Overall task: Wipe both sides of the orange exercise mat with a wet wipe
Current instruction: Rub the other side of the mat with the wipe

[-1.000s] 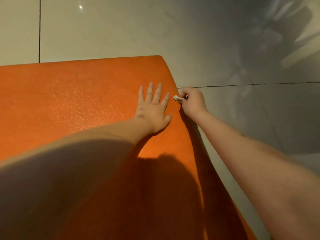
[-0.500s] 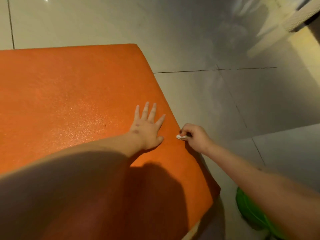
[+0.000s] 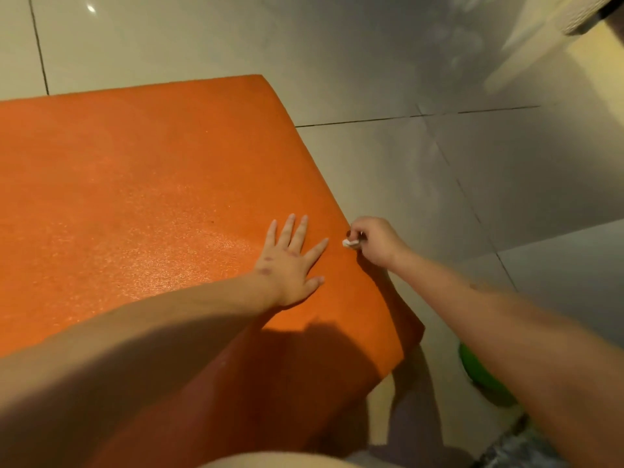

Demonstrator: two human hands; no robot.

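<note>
I note a pale, glossy tiled floor [image 3: 371, 45] with dark grout lines [image 3: 422, 116], a small glare [image 3: 90, 8] top left, and a green object [image 3: 483, 376] lower right.

You're indoors, on what reads as a home floor: large glossy pale tiles [image 3: 371, 62] with dark grout lines [image 3: 405, 118] across upper and right frame; lamp glint [image 3: 90, 8] upper left; orange exercise mat [image 3: 135, 180] laid on them; green plastic item [image 3: 479, 376] lower right
</note>
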